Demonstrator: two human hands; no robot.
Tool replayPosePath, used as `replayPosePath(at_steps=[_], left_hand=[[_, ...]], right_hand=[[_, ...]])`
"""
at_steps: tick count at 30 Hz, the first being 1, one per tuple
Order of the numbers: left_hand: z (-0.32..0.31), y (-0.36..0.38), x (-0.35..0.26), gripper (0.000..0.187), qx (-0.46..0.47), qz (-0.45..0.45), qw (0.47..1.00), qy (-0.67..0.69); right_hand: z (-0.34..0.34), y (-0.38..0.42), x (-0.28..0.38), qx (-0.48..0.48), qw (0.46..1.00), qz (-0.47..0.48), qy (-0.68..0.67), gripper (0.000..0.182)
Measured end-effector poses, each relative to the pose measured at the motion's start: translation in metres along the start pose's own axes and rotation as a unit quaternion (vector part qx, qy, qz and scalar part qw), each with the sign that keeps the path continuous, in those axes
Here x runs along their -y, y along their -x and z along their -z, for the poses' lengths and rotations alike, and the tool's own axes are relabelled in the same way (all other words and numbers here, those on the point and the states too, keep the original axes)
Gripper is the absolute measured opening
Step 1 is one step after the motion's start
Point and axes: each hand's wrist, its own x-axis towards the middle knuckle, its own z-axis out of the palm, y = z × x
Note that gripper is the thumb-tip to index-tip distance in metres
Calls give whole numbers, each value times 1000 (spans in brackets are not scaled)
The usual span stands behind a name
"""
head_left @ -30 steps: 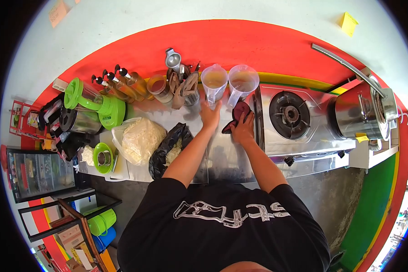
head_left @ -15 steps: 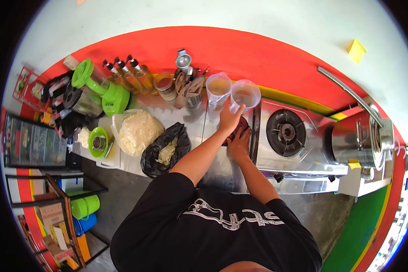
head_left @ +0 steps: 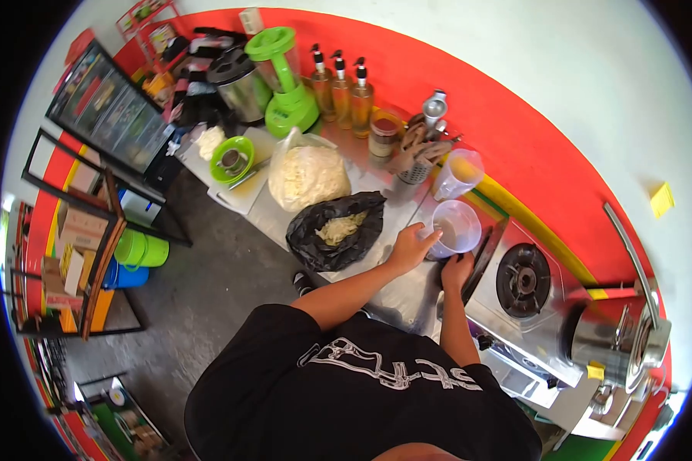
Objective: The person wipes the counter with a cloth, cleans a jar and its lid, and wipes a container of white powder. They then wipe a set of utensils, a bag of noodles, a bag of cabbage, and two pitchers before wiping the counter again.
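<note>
A clear plastic jug (head_left: 458, 223) with a little murky liquid in it is above the steel counter near the stove. My left hand (head_left: 412, 250) is closed around its handle, thumb up by the rim. Low at the jug's near side, my right hand (head_left: 457, 270) has its fingers curled in; what they grip is hidden. A dark thing shows partly beneath the jug. Just behind stands a second clear plastic jug (head_left: 460, 175) with yellowish contents, touched by neither hand.
Left of my hands lie a black plastic bag (head_left: 304, 234) of pale shreds and a big clear bag (head_left: 309, 177). A utensil holder (head_left: 415, 170), pump bottles (head_left: 341, 96) and a green blender (head_left: 291, 107) line the wall. A gas burner (head_left: 523, 281) sits right.
My view has turned, so the counter appears slanted. The jug in my left hand has come away from the other jug, nearer me. My right hand has left the dark red thing's top.
</note>
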Motion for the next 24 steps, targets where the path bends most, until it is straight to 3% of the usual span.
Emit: replayPosePath(at_steps=[1,2,3,4,6,8,10,12,14,16,20,21,22,24], left_hand=[[8,7,-8,42,-4,17,999,27],[16,15,-15,42,-20,18,999,27],[25,21,-23,40,-13,20,999,48],[34,24,-33,38,-3,20,997,68],[54,29,-50,34,-13,3,995,99],[75,27,-57,23,-22,39,994,101],[99,23,-65,22,-28,33,989,143],[126,20,-78,22,-67,8,993,93],[154,19,-95,22,-96,17,994,48],[175,18,-105,22,-110,18,980,166],[213,15,-104,22,-131,17,984,120],[219,20,-118,23,-129,9,980,151],[224,21,-117,23,-134,9,979,151],[233,19,-113,23,-147,11,978,146]], right_hand=[[1,-4,10,-3,998,-60,-17,30],[3,-8,17,59,976,-129,-166,33],[5,-6,33,102,919,-185,-333,38],[6,-5,45,141,830,-237,-485,43],[1,-7,55,215,795,-233,-517,52],[-5,-6,70,318,697,-259,-588,52],[-25,-8,77,370,669,-254,-593,54],[-44,-8,85,444,614,-246,-604,59],[-43,9,144,455,579,-257,-626,68],[-55,16,159,519,526,-218,-638,73],[-90,17,171,521,583,-228,-580,72],[-96,18,176,498,624,-223,-560,65],[-104,19,178,503,622,-223,-558,65],[-122,15,176,440,717,-179,-510,58]])
